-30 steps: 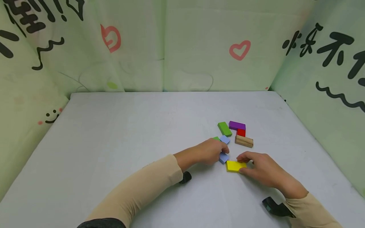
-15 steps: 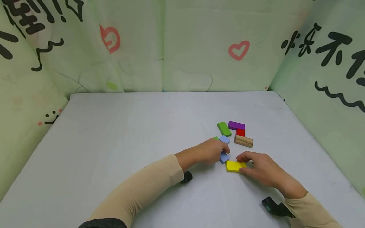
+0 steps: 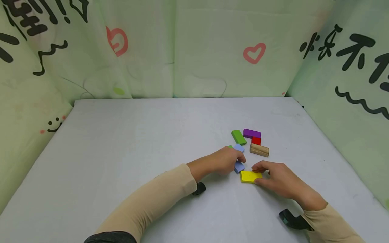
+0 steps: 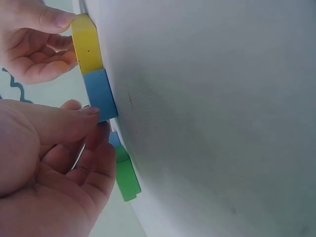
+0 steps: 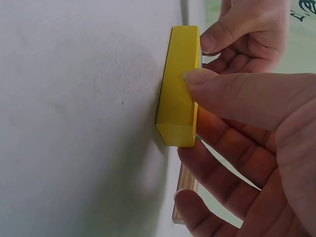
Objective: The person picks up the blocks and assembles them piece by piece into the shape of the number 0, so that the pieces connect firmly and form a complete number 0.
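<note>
My right hand (image 3: pixel 281 180) pinches a yellow block (image 3: pixel 250 177) lying on the white table, thumb on its near side and fingers behind. In the right wrist view the thumb presses the long face of the yellow block (image 5: pixel 178 84). My left hand (image 3: pixel 226 161) holds a light blue block (image 3: pixel 239 167), partly covered by its fingers. As the left wrist view shows, this blue block (image 4: pixel 100 94) meets the end of the yellow block (image 4: pixel 88 47). Just beyond the left hand are a second light blue block (image 3: pixel 239 147) and a mostly hidden green block (image 3: pixel 230 147).
Farther back lie another green block (image 3: pixel 238 137), a purple block (image 3: pixel 252 133), a red block (image 3: pixel 256 140) and a wood-grain block (image 3: pixel 259 150). Printed light green cloth (image 3: pixel 212 50) walls stand along the back and both sides of the white table (image 3: pixel 136 135).
My left hand and the light blue block have shifted very slightly right, toward the yellow block. The right hand keeps its hold on the yellow block, practically still.
</note>
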Motion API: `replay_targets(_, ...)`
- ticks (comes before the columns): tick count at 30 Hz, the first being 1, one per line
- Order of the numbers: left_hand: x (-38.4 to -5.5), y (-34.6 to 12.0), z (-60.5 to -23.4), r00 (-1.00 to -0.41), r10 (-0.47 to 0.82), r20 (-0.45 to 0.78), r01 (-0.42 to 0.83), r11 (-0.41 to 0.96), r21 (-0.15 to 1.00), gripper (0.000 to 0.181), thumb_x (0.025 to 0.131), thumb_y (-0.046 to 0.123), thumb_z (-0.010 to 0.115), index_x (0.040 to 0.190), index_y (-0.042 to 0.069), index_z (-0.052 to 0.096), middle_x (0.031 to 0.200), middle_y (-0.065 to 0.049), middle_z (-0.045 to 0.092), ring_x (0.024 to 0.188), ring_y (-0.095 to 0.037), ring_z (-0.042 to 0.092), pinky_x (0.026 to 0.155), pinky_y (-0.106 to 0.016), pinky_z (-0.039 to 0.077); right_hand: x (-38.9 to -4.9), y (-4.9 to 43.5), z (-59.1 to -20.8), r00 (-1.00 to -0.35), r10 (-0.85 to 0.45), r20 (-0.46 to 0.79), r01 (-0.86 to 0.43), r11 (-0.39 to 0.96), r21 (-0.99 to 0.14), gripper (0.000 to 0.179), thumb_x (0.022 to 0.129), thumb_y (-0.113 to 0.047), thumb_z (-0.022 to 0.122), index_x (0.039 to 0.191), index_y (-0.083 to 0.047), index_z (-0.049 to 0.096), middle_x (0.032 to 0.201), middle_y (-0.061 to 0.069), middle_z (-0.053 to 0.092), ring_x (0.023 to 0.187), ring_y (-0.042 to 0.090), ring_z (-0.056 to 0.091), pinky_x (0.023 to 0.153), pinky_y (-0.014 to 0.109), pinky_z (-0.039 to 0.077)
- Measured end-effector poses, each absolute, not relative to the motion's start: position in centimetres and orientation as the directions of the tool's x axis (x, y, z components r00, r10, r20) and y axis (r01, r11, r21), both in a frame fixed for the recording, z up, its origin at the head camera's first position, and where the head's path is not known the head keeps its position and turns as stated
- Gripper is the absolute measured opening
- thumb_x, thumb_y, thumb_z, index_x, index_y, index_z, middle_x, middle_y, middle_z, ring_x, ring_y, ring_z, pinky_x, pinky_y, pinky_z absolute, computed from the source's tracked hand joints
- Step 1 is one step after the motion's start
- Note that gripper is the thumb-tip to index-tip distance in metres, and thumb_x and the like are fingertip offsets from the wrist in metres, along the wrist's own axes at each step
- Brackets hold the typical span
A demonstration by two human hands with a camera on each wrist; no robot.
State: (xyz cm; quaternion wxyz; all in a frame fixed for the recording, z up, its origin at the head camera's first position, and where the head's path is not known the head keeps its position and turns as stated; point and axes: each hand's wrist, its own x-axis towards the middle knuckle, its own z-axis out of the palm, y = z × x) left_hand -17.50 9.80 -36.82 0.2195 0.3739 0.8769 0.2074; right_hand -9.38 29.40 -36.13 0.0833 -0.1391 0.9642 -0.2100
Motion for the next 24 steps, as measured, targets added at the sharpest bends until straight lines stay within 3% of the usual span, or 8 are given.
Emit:
replay_targets(11, -17.4, 9.7, -36.5, -0.632, 0.738, -0.237, 0.538, 0.638, 0.552, 0.043, 0.097, -0.003, 0.057, 0.133, 0.018, 0.065, 0.130, 0.010, 0.063, 0.106, -0.009, 0.053, 0.098, -0.018, 0.042, -9.5, 29.5, -36.2, -0.945, -0.310, -0.108, -0.236, 0.870, -0.432, 0.033, 0.084, -0.015, 0.080, 0.114, -0.006, 0.069, 0.105, 0.000, 0.070, 0.097, 0.024, 0.062, 0.087, 0.049, 0.052)
replay_targets(17, -17.0, 9.8, -35.9, -0.647, 0.724, -0.241, 0.501, 0.641, 0.582, 0.036, 0.096, -0.001, 0.062, 0.128, 0.014, 0.067, 0.119, 0.007, 0.066, 0.107, -0.007, 0.056, 0.095, -0.017, 0.044, -9.5, 29.6, -36.2, -0.945, -0.312, -0.100, -0.240, 0.867, -0.437, 0.032, 0.085, -0.015, 0.080, 0.113, -0.007, 0.069, 0.104, -0.002, 0.070, 0.096, 0.022, 0.062, 0.086, 0.048, 0.052)
replay_targets(24, -16.1, 10.1, -35.7, -0.669, 0.707, -0.230, 0.515, 0.664, 0.542, 0.026, 0.094, 0.016, 0.072, 0.119, 0.013, 0.069, 0.105, 0.007, 0.067, 0.090, -0.005, 0.057, 0.083, -0.014, 0.048, -9.5, 29.6, -36.2, -0.944, -0.316, -0.096, -0.245, 0.865, -0.438, 0.031, 0.085, -0.015, 0.080, 0.113, -0.007, 0.069, 0.103, -0.002, 0.070, 0.095, 0.022, 0.062, 0.086, 0.048, 0.052)
